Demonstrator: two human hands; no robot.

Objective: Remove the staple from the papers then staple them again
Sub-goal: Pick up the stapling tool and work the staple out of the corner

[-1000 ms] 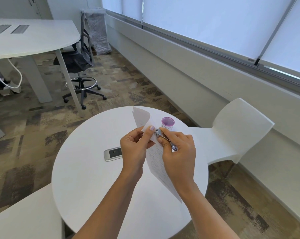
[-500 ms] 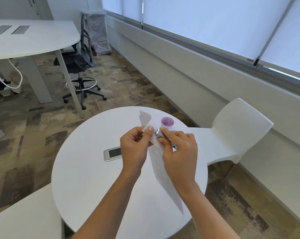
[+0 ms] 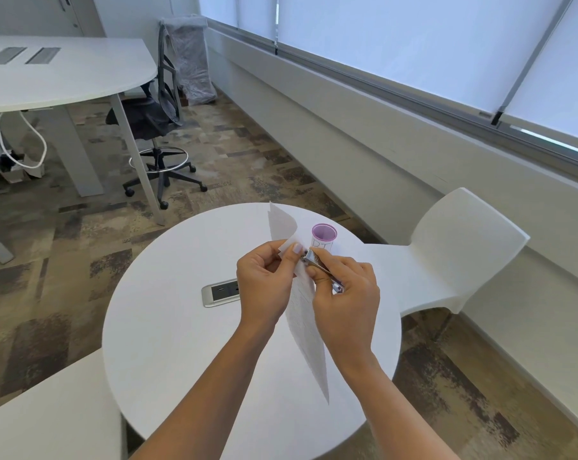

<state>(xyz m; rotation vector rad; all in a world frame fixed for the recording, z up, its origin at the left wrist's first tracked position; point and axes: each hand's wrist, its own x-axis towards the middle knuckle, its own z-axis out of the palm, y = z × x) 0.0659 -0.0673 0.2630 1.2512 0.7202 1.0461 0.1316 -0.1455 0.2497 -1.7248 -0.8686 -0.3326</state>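
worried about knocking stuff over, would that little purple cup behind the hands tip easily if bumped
Probably: the purple cup stands upright, small and seemingly thin-walled, so likely light and easy to tip. Being round, it might roll on the smooth white table once down. It sits just beyond the right hand, so a nudge seems possible.

left hand [image 3: 264,283]: centre of frame, fingers curled, thumb and forefinger pinching top corner of papers [image 3: 306,327] | right hand [image 3: 347,300]: just right of it, fingers curled round metal tool [image 3: 309,257], knuckles up | forearms: bare, rising from bottom edge, converging toward centre
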